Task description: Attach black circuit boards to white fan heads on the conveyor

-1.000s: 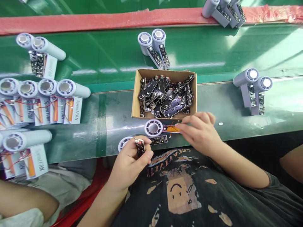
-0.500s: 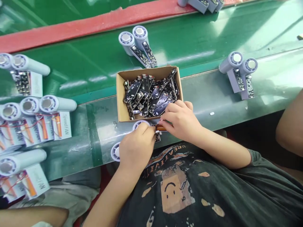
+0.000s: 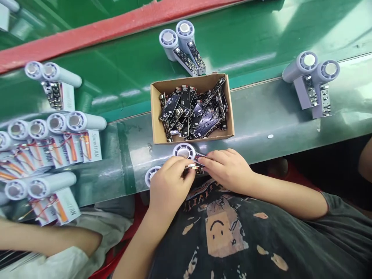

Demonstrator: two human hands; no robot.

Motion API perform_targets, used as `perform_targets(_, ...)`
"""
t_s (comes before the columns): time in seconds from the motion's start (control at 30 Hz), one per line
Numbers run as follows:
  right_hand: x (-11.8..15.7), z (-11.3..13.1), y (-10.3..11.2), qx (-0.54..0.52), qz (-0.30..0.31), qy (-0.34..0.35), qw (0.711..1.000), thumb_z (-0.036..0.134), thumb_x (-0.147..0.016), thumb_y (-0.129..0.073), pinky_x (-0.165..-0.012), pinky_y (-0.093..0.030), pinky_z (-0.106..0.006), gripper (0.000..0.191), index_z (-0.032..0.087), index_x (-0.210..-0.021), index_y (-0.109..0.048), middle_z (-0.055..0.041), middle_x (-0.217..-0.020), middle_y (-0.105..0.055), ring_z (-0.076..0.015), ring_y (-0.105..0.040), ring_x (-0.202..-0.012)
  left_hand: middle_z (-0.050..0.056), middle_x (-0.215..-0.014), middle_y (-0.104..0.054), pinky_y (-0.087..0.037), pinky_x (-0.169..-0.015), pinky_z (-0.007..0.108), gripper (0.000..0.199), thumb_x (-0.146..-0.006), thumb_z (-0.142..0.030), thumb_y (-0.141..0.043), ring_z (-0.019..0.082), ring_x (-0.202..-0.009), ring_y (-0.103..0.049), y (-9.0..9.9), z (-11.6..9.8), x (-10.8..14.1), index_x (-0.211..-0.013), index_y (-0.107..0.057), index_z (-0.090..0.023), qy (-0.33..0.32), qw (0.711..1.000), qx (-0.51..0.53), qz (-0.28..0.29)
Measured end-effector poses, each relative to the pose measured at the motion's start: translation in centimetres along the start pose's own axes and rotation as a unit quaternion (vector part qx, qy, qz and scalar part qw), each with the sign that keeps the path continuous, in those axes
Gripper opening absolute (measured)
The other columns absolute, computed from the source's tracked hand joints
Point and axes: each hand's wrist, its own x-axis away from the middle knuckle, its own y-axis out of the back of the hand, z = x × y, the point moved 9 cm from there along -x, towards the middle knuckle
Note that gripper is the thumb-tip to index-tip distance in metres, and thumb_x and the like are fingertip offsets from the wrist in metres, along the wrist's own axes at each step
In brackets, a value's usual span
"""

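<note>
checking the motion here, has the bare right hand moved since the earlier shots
Yes: the right hand has slid left along the near edge of the brown cardboard box.

Factory assembly line, green conveyor belt (image 3: 255,42) as landmark, red strip (image 3: 95,29) along its far edge, 1 cardboard box (image 3: 188,80) of circuit boards (image 3: 188,112) on it, fan housings (image 3: 299,68) in rows along it, co-worker's forearm (image 3: 49,236) beside it

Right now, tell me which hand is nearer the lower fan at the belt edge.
Left. The left hand overlaps the right side of the lower fan; the right hand is farther right, beyond it.
</note>
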Motion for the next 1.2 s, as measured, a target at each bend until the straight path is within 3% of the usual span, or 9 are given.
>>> perform_targets(0.07,-0.3,0.1,-0.8,-0.009,-0.011,-0.005,1.0,0.028,-0.1,-0.052,-0.068,-0.029,-0.032,0.022,0.022,-0.112,-0.069,-0.0023,-0.089,-0.065,-0.016,-0.047,-0.077,0.004,-0.089,-0.073,-0.051,-0.076,0.026,0.012,-0.088,-0.015,-0.059,0.018,-0.084,-0.07,-0.2,1.0,-0.1,-0.086,-0.072,-0.016,0.036,0.999,0.039,0.007)
perform_targets(0.2,-1.9,-0.4,-1.9,-0.027,-0.03,-0.027,0.999,0.036,-0.098,-0.055,-0.071,-0.028,-0.033,0.021,0.024,-0.101,-0.073,-0.002,-0.085,-0.063,-0.0175,-0.044,-0.079,0.004,-0.089,-0.074,-0.053,-0.081,0.027,0.011,-0.087,-0.016,-0.062,0.018,-0.085,-0.069,0.1,2.1,0.3,-0.088,-0.073,-0.016,0.056,0.997,0.061,-0.011)
perform_targets(0.47,-3.2,-0.3,-1.8,-0.035,-0.023,-0.022,0.999,0.029,-0.093,-0.062,-0.071,-0.025,-0.034,0.015,0.023,-0.087,-0.073,-0.0012,-0.082,-0.063,-0.018,-0.042,-0.079,0.003,-0.093,-0.072,-0.053,-0.086,0.027,0.012,-0.088,-0.013,-0.062,0.015,-0.088,-0.068,0.7,1.6,1.2,-0.096,-0.069,-0.018,0.001,0.995,0.07,-0.072)
perform_targets(0.6,-3.5,-0.7,-2.1,-0.09,-0.005,-0.047,0.995,0.028,-0.094,-0.059,-0.071,-0.027,-0.032,0.019,0.023,-0.082,-0.074,-0.0017,-0.081,-0.061,-0.0172,-0.042,-0.079,0.001,-0.09,-0.066,-0.054,-0.08,0.03,0.022,-0.087,-0.018,-0.062,0.015,-0.079,-0.065,1.8,3.1,1.9,-0.109,-0.061,-0.019,0.057,0.98,0.156,-0.112)
perform_targets(0.7,-3.5,-0.8,-2.3,-0.101,-0.001,-0.059,0.993,0.025,-0.092,-0.057,-0.071,-0.027,-0.032,0.019,0.022,-0.082,-0.073,-0.0026,-0.08,-0.06,-0.0174,-0.042,-0.079,-0.001,-0.086,-0.065,-0.052,-0.072,0.028,0.016,-0.087,-0.02,-0.059,0.014,-0.072,-0.063,1.7,3.3,1.9,-0.103,-0.061,-0.021,0.093,0.976,0.187,-0.065)
perform_targets(0.8,-3.4,-0.8,-2.6,-0.109,-0.005,-0.063,0.992,0.023,-0.09,-0.057,-0.073,-0.029,-0.032,0.018,0.021,-0.082,-0.072,-0.0031,-0.081,-0.06,-0.0179,-0.042,-0.079,0.0,-0.084,-0.069,-0.05,-0.072,0.026,0.006,-0.087,-0.018,-0.06,0.015,-0.076,-0.065,1.4,2.3,1.3,-0.091,-0.065,-0.021,0.086,0.991,0.098,-0.007)
perform_targets(0.87,-3.3,-0.9,-2.7,-0.119,-0.008,-0.062,0.991,0.023,-0.089,-0.056,-0.073,-0.029,-0.033,0.017,0.021,-0.082,-0.072,-0.0032,-0.081,-0.06,-0.018,-0.042,-0.08,0.001,-0.087,-0.071,-0.051,-0.075,0.027,0.011,-0.088,-0.017,-0.058,0.016,-0.08,-0.066,1.0,1.8,0.9,-0.094,-0.067,-0.02,0.08,0.995,0.062,0.015)
perform_targets(1.0,-3.1,-1.1,-2.8,-0.135,-0.013,-0.063,0.989,0.022,-0.089,-0.056,-0.074,-0.03,-0.033,0.017,0.021,-0.084,-0.072,-0.0027,-0.081,-0.06,-0.0179,-0.043,-0.08,0.003,-0.09,-0.073,-0.052,-0.08,0.028,0.013,-0.088,-0.017,-0.057,0.018,-0.085,-0.068,0.3,1.6,0.5,-0.093,-0.069,-0.019,0.071,0.996,0.055,0.02)
perform_targets(1.2,-2.8,-1.4,-2.5,-0.144,-0.033,-0.05,0.988,0.021,-0.088,-0.056,-0.075,-0.031,-0.033,0.016,0.021,-0.084,-0.071,-0.0017,-0.082,-0.061,-0.017,-0.045,-0.081,0.004,-0.09,-0.075,-0.052,-0.077,0.03,0.017,-0.086,-0.02,-0.056,0.019,-0.084,-0.069,-0.3,2.0,0.0,-0.094,-0.071,-0.019,0.078,0.994,0.053,0.05)
